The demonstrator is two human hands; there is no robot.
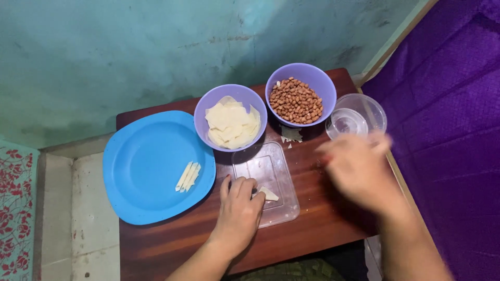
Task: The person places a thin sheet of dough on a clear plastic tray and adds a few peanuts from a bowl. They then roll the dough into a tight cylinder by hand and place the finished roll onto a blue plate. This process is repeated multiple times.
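Observation:
My left hand rests on a clear plastic lid on the wooden table, its fingers pinching a small pale dough piece. My right hand hovers blurred above the table's right side, fingers apart, below a clear plastic container. A purple bowl holds pale dough sheets. A second purple bowl holds peanuts. A blue plate at the left carries a few rolled dough sticks.
The small dark wooden table stands against a teal wall. A purple quilted surface runs along the right. Pale floor tiles and a red floral mat lie at the left.

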